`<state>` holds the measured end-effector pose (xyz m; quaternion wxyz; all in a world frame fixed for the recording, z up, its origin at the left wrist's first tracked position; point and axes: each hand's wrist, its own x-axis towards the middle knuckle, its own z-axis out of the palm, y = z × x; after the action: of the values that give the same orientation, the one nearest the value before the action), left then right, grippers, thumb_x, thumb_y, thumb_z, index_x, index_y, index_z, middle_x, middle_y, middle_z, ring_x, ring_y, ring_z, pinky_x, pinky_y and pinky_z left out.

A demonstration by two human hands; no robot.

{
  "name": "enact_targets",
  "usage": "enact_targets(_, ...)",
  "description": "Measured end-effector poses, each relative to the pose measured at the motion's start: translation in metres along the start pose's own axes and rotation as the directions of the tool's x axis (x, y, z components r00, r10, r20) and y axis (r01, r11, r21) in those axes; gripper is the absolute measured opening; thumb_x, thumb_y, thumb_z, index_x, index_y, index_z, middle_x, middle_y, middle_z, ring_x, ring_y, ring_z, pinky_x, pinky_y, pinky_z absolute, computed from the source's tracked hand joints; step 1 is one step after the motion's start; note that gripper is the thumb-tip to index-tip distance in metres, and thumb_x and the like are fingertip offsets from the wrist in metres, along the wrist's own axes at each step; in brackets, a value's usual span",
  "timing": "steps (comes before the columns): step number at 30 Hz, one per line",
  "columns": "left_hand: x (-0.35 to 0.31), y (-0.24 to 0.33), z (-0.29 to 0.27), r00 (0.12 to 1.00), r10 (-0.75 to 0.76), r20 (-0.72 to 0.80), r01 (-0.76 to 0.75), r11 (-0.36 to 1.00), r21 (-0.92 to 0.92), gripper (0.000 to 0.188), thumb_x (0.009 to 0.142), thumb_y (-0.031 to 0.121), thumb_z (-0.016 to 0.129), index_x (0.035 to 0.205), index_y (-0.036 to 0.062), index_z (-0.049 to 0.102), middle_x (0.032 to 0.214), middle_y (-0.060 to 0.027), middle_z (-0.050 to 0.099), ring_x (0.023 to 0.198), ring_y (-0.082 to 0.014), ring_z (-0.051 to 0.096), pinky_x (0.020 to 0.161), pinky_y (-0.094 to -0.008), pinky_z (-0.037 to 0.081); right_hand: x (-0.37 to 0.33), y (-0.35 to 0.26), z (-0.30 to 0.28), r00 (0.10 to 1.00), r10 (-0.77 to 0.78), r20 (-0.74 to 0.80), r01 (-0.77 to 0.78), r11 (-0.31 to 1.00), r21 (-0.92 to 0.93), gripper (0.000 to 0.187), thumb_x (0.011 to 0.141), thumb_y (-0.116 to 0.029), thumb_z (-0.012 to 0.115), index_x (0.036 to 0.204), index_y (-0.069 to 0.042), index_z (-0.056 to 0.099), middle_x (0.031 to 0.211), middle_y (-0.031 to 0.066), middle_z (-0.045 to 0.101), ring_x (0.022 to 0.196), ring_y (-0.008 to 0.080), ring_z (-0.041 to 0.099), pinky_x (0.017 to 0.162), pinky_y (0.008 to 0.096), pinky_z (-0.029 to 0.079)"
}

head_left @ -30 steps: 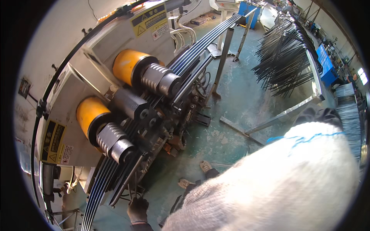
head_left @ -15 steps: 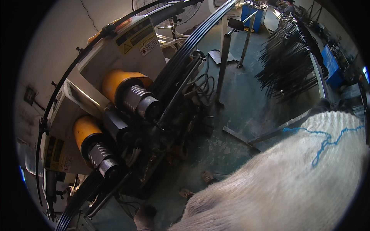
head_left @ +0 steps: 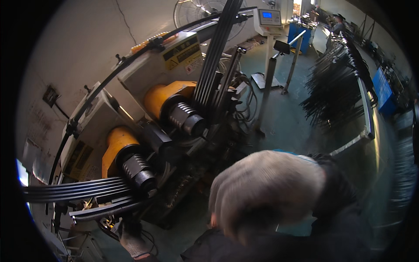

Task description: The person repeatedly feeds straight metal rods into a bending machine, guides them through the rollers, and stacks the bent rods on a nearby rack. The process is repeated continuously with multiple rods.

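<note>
The gloved left hand (head_left: 131, 238) is clamped on the lower end of the black tubes (head_left: 83, 192) curving through the rollers (head_left: 185, 120); the right hand (head_left: 266, 196), blurred, close to the camera, grip unreadable; a finger could be drawn into the rollers.

head view: worn on the person's head | faces down and forward onto the roller machine (head_left: 174, 126) | right hand (head_left: 266, 192) very near the lens, blurred | single view, nothing shared
</note>
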<state>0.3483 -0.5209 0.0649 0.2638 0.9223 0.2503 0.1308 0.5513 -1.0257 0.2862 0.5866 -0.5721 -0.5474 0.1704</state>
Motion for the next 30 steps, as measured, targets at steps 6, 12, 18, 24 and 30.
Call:
enact_targets(6, 0.046, 0.073, -0.124, 0.811, -0.249, -0.529, -0.241, 0.682, -0.691, 0.043, 0.119, 0.029, 0.065, 0.143, -0.006, 0.07, 0.128, -0.0151, 0.078, 0.12, -0.0233, 0.075, 0.105, -0.0373, 0.06, 0.003, 0.159, 0.04, 0.616, 0.542, -0.572, -0.395, 0.841, 0.371, 0.035, 0.116, -0.028, 0.066, 0.11, 0.004, 0.077, 0.09, 0.0061, 0.078, 0.082, 0.0128, 0.073, 0.077, 0.0313, 0.06)
enact_targets(12, 0.109, 0.213, -0.217, 0.606, 0.158, -0.78, -0.637, 0.683, -0.356, 0.057, 0.117, 0.046, 0.064, 0.149, -0.0006, 0.069, 0.132, -0.0164, 0.079, 0.12, -0.026, 0.077, 0.109, -0.0418, 0.06, 0.061, 0.289, 0.066, 0.312, 0.508, -0.803, -0.301, 0.854, 0.424, 0.044, 0.108, -0.034, 0.076, 0.13, 0.004, 0.077, 0.117, 0.0134, 0.083, 0.1, 0.0198, 0.075, 0.088, 0.0374, 0.058)
enact_targets(18, 0.171, 0.323, -0.233, 0.608, 0.388, -0.692, -0.706, 0.663, -0.248, 0.067, 0.114, 0.061, 0.063, 0.141, 0.0008, 0.07, 0.12, -0.0173, 0.077, 0.113, -0.0275, 0.076, 0.105, -0.0451, 0.061, 0.117, 0.3, 0.064, 0.448, 0.339, -0.827, -0.178, 0.941, 0.289, 0.037, 0.105, -0.027, 0.075, 0.128, 0.002, 0.077, 0.115, 0.0122, 0.082, 0.101, 0.0206, 0.076, 0.087, 0.0399, 0.059)
enact_targets(24, 0.199, 0.357, -0.205, 0.823, 0.236, -0.516, -0.535, 0.625, -0.568, 0.025, 0.113, 0.014, 0.069, 0.134, 0.0027, 0.061, 0.103, -0.0126, 0.076, 0.079, -0.0183, 0.078, 0.069, -0.0303, 0.065, 0.139, 0.304, 0.052, 0.366, 0.558, -0.745, 0.119, 0.766, 0.632, 0.031, 0.1, -0.021, 0.082, 0.125, -0.003, 0.078, 0.112, 0.0076, 0.079, 0.094, 0.0193, 0.075, 0.08, 0.0376, 0.061)
enact_targets(30, 0.199, 0.337, -0.198, 0.814, 0.327, -0.48, -0.575, 0.573, -0.585, 0.032, 0.108, -0.002, 0.058, 0.139, 0.0038, 0.056, 0.103, -0.0126, 0.077, 0.072, -0.0173, 0.076, 0.065, -0.0293, 0.064, 0.137, 0.316, 0.049, 0.377, 0.609, -0.698, 0.091, 0.725, 0.682, 0.027, 0.103, -0.019, 0.078, 0.128, -0.008, 0.078, 0.115, 0.0057, 0.077, 0.097, 0.0176, 0.076, 0.08, 0.0355, 0.062)
